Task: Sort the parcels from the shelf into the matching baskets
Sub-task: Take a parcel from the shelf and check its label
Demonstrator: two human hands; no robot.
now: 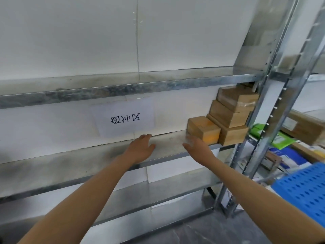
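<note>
The left hand [141, 148] was open above the middle of the shelf [70, 166]. The right hand [197, 148], fingers straight (blurred), held nothing at the front of a small parcel [204, 129] beside three stacked parcels [230, 113].

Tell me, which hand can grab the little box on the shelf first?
Probably the right hand. Its fingers reach up to the front of the little box, the nearest parcel. The left hand is open over the shelf further left, away from every box.
</note>
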